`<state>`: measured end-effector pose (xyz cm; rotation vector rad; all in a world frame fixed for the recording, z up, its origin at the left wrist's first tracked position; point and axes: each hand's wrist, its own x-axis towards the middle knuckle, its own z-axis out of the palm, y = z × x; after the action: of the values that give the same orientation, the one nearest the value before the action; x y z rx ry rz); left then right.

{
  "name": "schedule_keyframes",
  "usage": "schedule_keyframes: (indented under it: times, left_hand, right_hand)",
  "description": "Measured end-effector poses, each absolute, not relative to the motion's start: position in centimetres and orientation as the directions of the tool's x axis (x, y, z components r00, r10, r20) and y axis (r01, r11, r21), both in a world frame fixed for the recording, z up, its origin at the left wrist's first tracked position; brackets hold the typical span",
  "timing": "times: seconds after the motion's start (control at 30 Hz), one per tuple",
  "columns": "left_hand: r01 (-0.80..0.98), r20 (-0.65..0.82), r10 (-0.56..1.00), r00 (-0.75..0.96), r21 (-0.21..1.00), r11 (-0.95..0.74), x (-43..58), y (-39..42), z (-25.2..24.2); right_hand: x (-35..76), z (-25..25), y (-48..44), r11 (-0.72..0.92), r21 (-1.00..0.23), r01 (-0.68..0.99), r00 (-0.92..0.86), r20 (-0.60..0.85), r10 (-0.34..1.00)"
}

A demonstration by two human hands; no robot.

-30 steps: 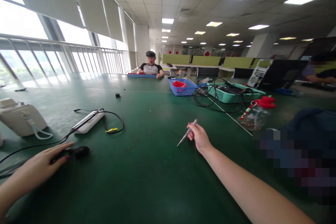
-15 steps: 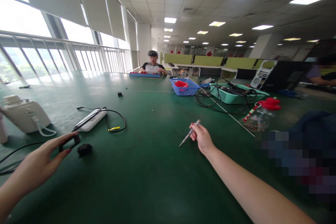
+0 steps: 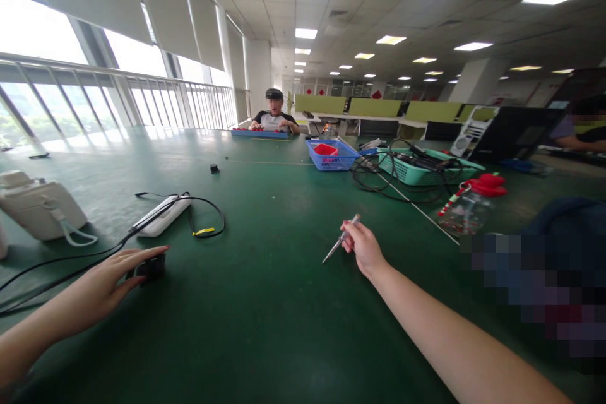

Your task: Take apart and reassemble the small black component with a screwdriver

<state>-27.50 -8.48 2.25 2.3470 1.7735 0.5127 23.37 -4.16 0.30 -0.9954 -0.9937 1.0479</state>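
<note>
My right hand [image 3: 362, 245] grips a slim screwdriver [image 3: 338, 243] with a clear handle, its metal tip slanting down to the left above the green tabletop [image 3: 265, 303]. At the left, my left hand [image 3: 111, 278] is low over the table, thumb and fingers closed around a small black object [image 3: 154, 266]. The fingers partly cover it, so its exact kind is hidden. Just behind that hand lies a white power strip or box [image 3: 165, 218] with a black cable [image 3: 222, 208] looped over and beside it.
A beige bottle [image 3: 40, 205] with a strap stands left. A blue basket [image 3: 331, 156], a green basket [image 3: 416, 170] with tangled cables and a red-lidded jar [image 3: 468, 205] stand back right. A small black piece [image 3: 214, 168] lies mid-table. A person [image 3: 273, 117] sits at the far end.
My left hand has moved right, bringing the black frame-like piece it held up to the black lump on the table; the two now overlap in view. My right hand has hardly moved.
</note>
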Motion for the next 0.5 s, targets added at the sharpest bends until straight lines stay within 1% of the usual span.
schedule_keyframes:
  times: [0.17, 0.3, 0.5]
  left_hand:
    - [0.906, 0.143, 0.963, 0.228, 0.330, -0.263, -27.00, -8.39, 2.36]
    - [0.910, 0.147, 0.967, 0.208, 0.335, -0.246, -27.16, -8.33, 2.38]
    - [0.899, 0.098, 0.977, 0.191, 0.381, -0.215, -27.53, -7.93, 2.02]
  right_hand:
    - [23.35, 0.35, -4.27, 0.200, -0.959, -0.200, 0.197, 0.161, 0.967]
    - [23.39, 0.34, -4.22, 0.184, -0.960, -0.210, 0.189, 0.145, 0.971]
    - [23.48, 0.13, -4.12, 0.183, -0.959, -0.215, 0.182, 0.145, 0.972]
